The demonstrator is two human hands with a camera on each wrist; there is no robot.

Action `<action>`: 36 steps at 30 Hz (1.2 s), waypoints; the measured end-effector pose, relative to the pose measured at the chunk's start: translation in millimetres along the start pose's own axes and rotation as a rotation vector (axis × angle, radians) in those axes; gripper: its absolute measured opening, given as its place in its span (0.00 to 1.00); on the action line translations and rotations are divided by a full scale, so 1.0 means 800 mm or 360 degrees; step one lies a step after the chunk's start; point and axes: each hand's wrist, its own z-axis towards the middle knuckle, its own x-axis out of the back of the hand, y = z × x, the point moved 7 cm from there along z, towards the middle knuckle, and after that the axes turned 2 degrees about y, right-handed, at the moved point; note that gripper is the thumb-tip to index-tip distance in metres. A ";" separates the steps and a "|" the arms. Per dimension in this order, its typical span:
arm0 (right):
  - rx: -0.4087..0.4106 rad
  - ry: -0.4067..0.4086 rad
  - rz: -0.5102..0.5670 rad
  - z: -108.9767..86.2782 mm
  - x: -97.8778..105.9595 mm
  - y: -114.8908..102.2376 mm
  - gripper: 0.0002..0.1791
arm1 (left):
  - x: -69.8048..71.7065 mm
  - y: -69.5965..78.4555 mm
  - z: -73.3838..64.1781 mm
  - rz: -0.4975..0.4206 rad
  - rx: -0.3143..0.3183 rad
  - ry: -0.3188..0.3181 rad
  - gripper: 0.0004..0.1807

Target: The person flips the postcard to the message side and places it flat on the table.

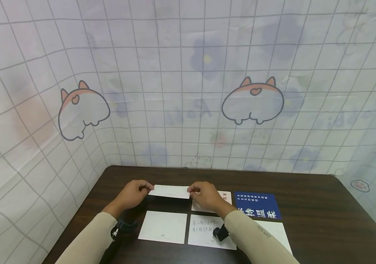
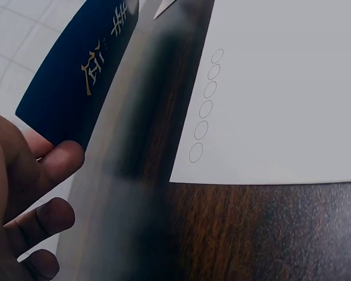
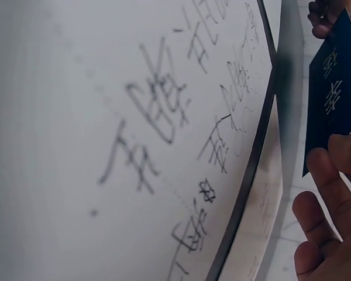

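Note:
Between both hands a card (image 1: 170, 191) is held up at the far side of the table, its white side towards the head view. Its other side is dark blue with characters, as the blue card face (image 2: 76, 82) in the left wrist view shows. My left hand (image 1: 134, 195) pinches the left end between thumb and fingers. The right end is pinched by my right hand (image 1: 205, 197), which partly covers a white card with red characters (image 1: 226, 197). Nearer lie a white card (image 1: 163, 226) with a row of small circles and a card with handwriting (image 1: 204, 225).
A blue card with white characters (image 1: 257, 205) lies on the right. Below it, a white card (image 1: 278, 233) is partly hidden by the right sleeve. All rest on the dark wooden table (image 1: 323, 216). A patterned curtain (image 1: 188, 110) rises behind the table's far edge.

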 end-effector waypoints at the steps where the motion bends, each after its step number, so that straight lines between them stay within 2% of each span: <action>1: -0.0004 -0.0005 -0.0003 0.000 -0.001 0.000 0.08 | 0.000 0.000 0.000 -0.0002 0.0007 0.0003 0.14; 9: -0.0046 -0.0044 0.0048 0.000 -0.006 0.005 0.10 | -0.003 0.000 -0.002 0.0017 0.0011 -0.0009 0.08; 19: -0.0071 -0.0093 0.0056 0.001 -0.012 0.010 0.09 | -0.008 -0.004 -0.002 -0.0012 0.0006 -0.0065 0.07; 26: -0.0047 -0.0122 0.0003 0.001 -0.013 0.006 0.14 | -0.010 -0.004 -0.002 0.0011 0.0001 -0.0066 0.05; 36: -0.0038 -0.0139 -0.0128 0.004 -0.019 0.007 0.16 | -0.010 -0.002 -0.005 0.0023 0.0011 -0.0079 0.06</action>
